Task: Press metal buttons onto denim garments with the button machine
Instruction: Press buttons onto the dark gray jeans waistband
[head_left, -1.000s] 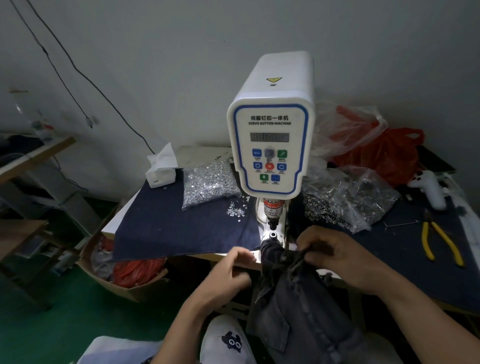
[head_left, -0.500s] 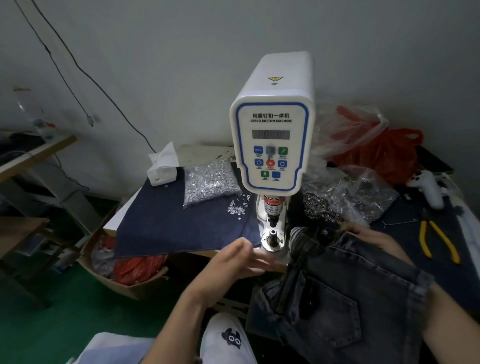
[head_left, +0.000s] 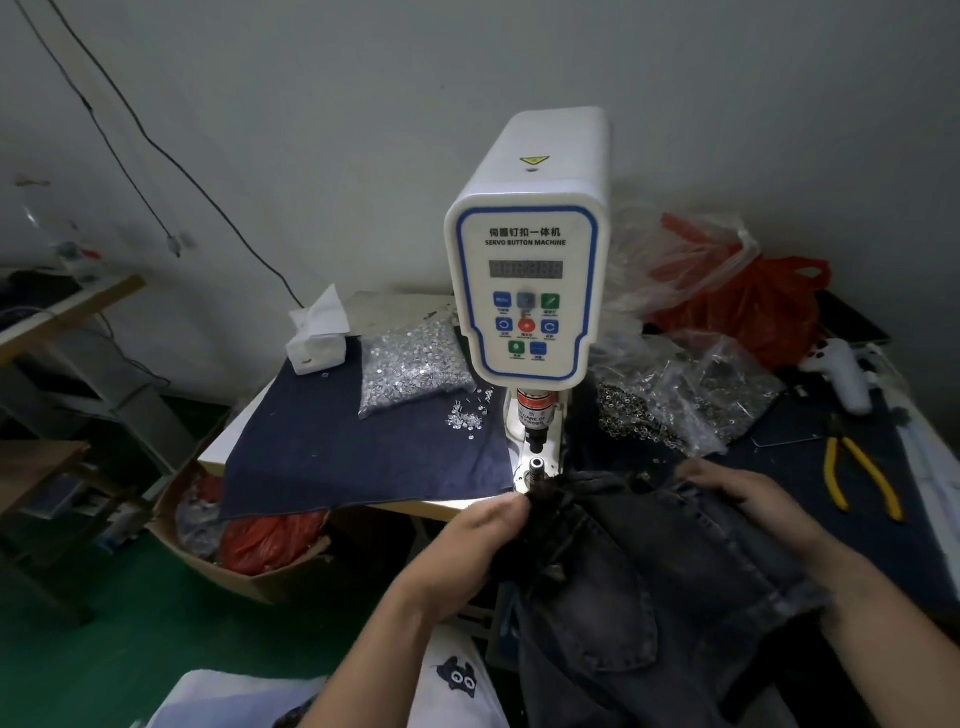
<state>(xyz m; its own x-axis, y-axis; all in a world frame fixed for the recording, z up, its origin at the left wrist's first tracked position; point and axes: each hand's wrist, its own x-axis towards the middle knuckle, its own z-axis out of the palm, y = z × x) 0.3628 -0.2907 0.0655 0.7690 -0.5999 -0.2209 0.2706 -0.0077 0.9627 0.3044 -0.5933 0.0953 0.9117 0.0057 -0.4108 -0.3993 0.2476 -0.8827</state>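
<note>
Two hands are working a dark grey denim garment (head_left: 639, 566) in the lower centre of the frame. It is lying on the front edge of the bench (head_left: 452, 506), partly hanging off, just below the die of the white servo button machine (head_left: 527, 291). The left hand (head_left: 470, 540) is pinching the bunched waistband edge beside the die; the right hand (head_left: 748, 493) is resting on the cloth to the right with its fingers curled over the fabric. To do this well, I think the person should flatten the band squarely over the silver lower die (head_left: 536, 464), keep fingertips clear of the plunger, and smooth any folds underneath. A clear bag of silver metal buttons (head_left: 410, 371) is sitting left of the machine.
</note>
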